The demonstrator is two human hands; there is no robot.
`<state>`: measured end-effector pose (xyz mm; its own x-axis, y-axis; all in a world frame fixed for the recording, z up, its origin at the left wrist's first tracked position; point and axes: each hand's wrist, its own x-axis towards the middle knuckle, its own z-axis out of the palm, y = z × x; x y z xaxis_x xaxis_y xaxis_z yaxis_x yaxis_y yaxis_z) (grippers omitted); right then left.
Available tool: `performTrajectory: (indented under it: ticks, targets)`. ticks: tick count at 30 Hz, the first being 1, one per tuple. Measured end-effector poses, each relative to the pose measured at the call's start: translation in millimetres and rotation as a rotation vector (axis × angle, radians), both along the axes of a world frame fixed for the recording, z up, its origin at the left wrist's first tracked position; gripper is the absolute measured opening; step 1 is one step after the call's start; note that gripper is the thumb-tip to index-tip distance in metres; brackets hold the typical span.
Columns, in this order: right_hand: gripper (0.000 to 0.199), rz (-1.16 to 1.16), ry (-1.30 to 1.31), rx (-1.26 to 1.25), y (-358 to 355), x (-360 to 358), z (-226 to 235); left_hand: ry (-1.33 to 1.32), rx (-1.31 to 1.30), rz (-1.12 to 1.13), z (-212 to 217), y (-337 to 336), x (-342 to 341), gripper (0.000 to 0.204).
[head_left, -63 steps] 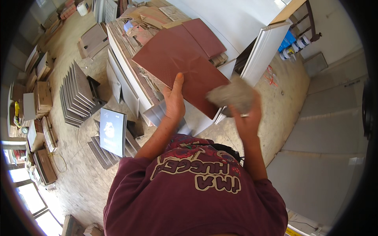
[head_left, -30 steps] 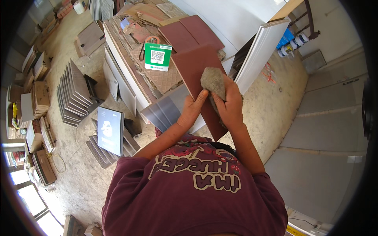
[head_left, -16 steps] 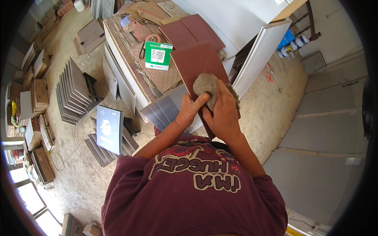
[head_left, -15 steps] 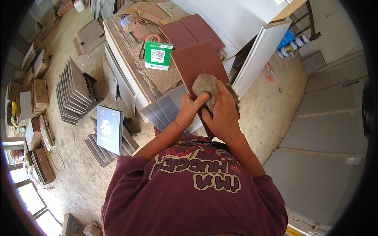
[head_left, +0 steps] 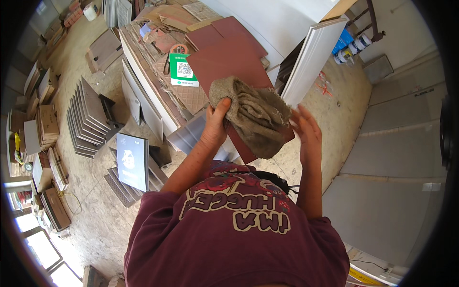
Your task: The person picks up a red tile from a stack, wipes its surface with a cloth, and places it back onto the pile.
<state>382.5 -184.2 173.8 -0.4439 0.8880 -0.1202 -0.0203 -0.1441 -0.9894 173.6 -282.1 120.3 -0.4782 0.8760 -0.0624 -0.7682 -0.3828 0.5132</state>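
A reddish-brown rectangular tile (head_left: pixel 229 62) is held tilted in front of my body. Draped across its lower half is a crumpled grey-brown cloth (head_left: pixel 253 115), its folds loose and its edge frayed. My left hand (head_left: pixel 217 122) grips the tile's left edge, with the thumb pressed on top of the cloth; the fingers behind are mostly hidden. Beside the right edge of the cloth and tile, my right hand (head_left: pixel 308 134) is raised with its fingers apart. Whether its fingertips touch the cloth's edge is hard to tell.
Beyond the tile stands a cluttered stack of tiles (head_left: pixel 186 91) bearing a green and white code card (head_left: pixel 184 69) and a roll of orange tape (head_left: pixel 179 49). White panels (head_left: pixel 311 62) lean at right. Racked tiles (head_left: pixel 88 119) and a pale blue board (head_left: pixel 132 161) stand left.
My right hand has come off the cloth and moved right, its fingers opening. The bunched cloth is now spread wider over the tile, under my left thumb.
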Motion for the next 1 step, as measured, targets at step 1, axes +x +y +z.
performTrajectory:
  ticks: [1]
  targets:
    - [0.052,0.058,0.052,-0.206,2.6,8.5,-12.1,0.068,-0.042,-0.020,-7.8,3.3,-1.8,0.068]
